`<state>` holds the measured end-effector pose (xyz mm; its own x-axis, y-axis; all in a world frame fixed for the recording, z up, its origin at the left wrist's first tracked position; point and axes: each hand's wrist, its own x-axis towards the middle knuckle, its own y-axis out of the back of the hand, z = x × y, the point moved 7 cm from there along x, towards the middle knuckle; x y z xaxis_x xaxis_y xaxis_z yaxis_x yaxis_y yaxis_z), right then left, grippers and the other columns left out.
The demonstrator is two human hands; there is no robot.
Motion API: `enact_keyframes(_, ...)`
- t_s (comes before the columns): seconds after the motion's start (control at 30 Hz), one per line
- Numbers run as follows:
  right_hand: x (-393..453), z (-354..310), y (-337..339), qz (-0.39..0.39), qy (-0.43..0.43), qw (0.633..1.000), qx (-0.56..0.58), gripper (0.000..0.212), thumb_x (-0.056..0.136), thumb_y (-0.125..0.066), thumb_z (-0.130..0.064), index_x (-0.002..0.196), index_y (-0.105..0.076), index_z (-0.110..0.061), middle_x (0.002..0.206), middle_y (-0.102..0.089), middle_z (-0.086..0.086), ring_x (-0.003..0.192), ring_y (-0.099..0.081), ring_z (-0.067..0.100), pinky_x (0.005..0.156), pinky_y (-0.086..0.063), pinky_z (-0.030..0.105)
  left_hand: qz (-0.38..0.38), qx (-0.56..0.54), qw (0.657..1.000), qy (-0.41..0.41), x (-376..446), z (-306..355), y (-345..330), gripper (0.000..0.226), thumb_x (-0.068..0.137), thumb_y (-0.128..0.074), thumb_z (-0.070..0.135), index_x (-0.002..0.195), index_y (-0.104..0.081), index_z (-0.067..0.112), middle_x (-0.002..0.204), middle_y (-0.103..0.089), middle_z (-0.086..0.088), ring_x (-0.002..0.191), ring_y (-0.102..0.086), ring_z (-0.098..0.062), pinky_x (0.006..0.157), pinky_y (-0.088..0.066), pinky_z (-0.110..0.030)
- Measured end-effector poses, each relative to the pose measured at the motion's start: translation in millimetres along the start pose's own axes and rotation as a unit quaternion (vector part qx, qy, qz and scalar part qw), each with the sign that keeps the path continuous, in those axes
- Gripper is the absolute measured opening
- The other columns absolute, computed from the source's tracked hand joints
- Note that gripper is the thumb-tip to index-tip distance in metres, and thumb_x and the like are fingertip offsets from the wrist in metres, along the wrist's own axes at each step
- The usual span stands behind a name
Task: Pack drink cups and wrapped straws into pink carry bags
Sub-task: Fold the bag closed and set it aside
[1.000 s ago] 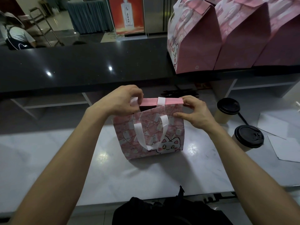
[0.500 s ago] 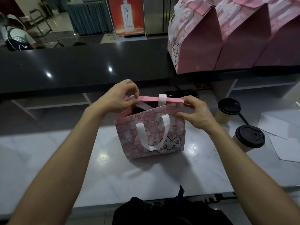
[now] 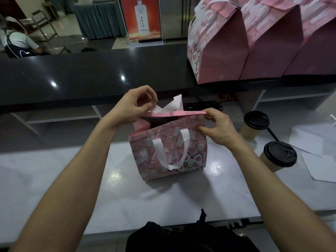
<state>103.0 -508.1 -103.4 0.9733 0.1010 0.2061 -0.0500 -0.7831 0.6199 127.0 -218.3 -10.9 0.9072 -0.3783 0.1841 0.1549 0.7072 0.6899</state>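
Your left hand (image 3: 134,104) pinches the white rear handle strap (image 3: 175,104) above the open pink cat-print paper carry bag (image 3: 169,148) standing on the pale marble bench (image 3: 163,197), while your right hand (image 3: 218,128) pinches its top right corner.

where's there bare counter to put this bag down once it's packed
Bare white counter lies left of the pink bag, and in front of it toward the near edge. The right is crowded: two cups and paper sheets. Packed bags fill the dark shelf's right end.
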Motion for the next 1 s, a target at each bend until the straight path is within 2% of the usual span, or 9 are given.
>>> enact_keyframes(0.17, 0, 1, 0, 0.008, -0.006, 1.000, -0.011, 0.045, 0.086, -0.091, -0.024, 0.127, -0.072, -0.018, 0.123, -0.072, -0.005, 0.120, -0.065, 0.015, 0.109, -0.053, 0.037, -0.077, -0.103, 0.992, 0.010, -3, -4, 2, 0.026, 0.094, -0.076, 0.033, 0.120, -0.075, 0.033, 0.118, -0.075, 0.006, 0.111, -0.072, -0.015, 0.097, -0.060, -0.039)
enact_keyframes(0.23, 0, 1, 0, 0.006, -0.006, 1.000, -0.008, 0.045, 0.085, -0.091, -0.024, 0.126, -0.072, -0.019, 0.122, -0.073, -0.005, 0.120, -0.066, 0.016, 0.110, -0.054, 0.040, -0.086, -0.080, 0.993, -0.005, -12, -12, 8, 0.060, 0.083, -0.087, 0.048, 0.139, -0.066, 0.043, 0.141, -0.066, 0.016, 0.135, -0.061, -0.008, 0.115, -0.046, -0.036)
enact_keyframes(0.3, 1, 2, -1, 0.007, -0.002, 1.000, -0.006, 0.044, 0.085, -0.091, -0.024, 0.124, -0.072, -0.020, 0.120, -0.073, -0.006, 0.119, -0.066, 0.015, 0.110, -0.055, 0.042, -0.086, -0.058, 0.994, 0.022, -28, -34, 12, 0.110, 0.064, -0.100, 0.059, 0.157, -0.043, 0.055, 0.164, -0.043, 0.025, 0.156, -0.035, -0.002, 0.124, -0.027, -0.032)
enact_keyframes(0.37, 0, 3, -1, 0.010, -0.002, 1.000, -0.008, 0.043, 0.083, -0.092, -0.028, 0.119, -0.069, -0.023, 0.115, -0.072, -0.011, 0.116, -0.067, 0.012, 0.108, -0.056, 0.040, -0.096, -0.050, 0.991, 0.076, -50, -61, 5, 0.132, 0.052, -0.106, 0.060, 0.158, -0.028, 0.062, 0.171, -0.031, 0.026, 0.159, -0.026, -0.003, 0.126, -0.024, -0.033)
enact_keyframes(0.47, -1, 7, -3, 0.017, -0.011, 1.000, 0.022, 0.055, 0.081, -0.095, -0.029, 0.118, -0.055, -0.028, 0.114, -0.070, -0.013, 0.115, -0.069, 0.011, 0.107, -0.056, 0.036, -0.058, -0.067, 0.989, 0.120, -67, -89, -11, 0.103, 0.068, -0.104, 0.042, 0.148, -0.042, 0.058, 0.150, -0.053, 0.028, 0.141, -0.051, 0.000, 0.125, -0.041, -0.043)
enact_keyframes(0.6, -3, 7, -1, 0.013, 0.002, 0.999, 0.038, 0.086, 0.083, -0.094, -0.031, 0.149, -0.041, -0.048, 0.120, -0.071, -0.015, 0.118, -0.068, 0.009, 0.107, -0.052, 0.030, 0.081, -0.066, 0.991, 0.086, -65, -98, -14, 0.041, 0.090, -0.089, 0.029, 0.121, -0.065, 0.042, 0.121, -0.072, 0.022, 0.119, -0.068, -0.002, 0.107, -0.060, -0.047)
enact_keyframes(0.8, -9, -1, -3, 0.024, 0.048, 0.998, -0.028, 0.069, 0.090, -0.088, -0.024, 0.139, -0.045, -0.049, 0.124, -0.067, -0.012, 0.119, -0.066, 0.014, 0.101, -0.056, 0.039, 0.190, -0.065, 0.979, 0.042, -66, -98, -24, 0.037, 0.092, -0.085, 0.029, 0.114, -0.055, 0.032, 0.121, -0.075, 0.023, 0.120, -0.070, -0.005, 0.102, -0.060, -0.030)
enact_keyframes(0.9, -11, -5, -7, 0.033, 0.080, 0.993, -0.086, 0.058, 0.092, -0.083, -0.015, 0.132, -0.049, -0.038, 0.129, -0.064, -0.011, 0.114, -0.064, 0.016, 0.091, -0.062, 0.049, 0.186, -0.010, 0.982, 0.019, -64, -92, -19, 0.021, 0.092, -0.082, 0.034, 0.102, -0.063, 0.036, 0.117, -0.073, 0.030, 0.115, -0.068, 0.001, 0.098, -0.060, -0.022)
enact_keyframes(1.0, -13, -8, -9, 0.027, 0.110, 0.985, -0.126, 0.043, 0.095, -0.082, -0.026, 0.129, -0.056, -0.028, 0.130, -0.061, -0.008, 0.109, -0.066, 0.020, 0.087, -0.063, 0.050, 0.156, 0.024, 0.987, 0.027, -65, -91, -14, 0.027, 0.084, -0.086, 0.049, 0.096, -0.064, 0.039, 0.116, -0.071, 0.034, 0.113, -0.066, 0.007, 0.092, -0.055, -0.013)
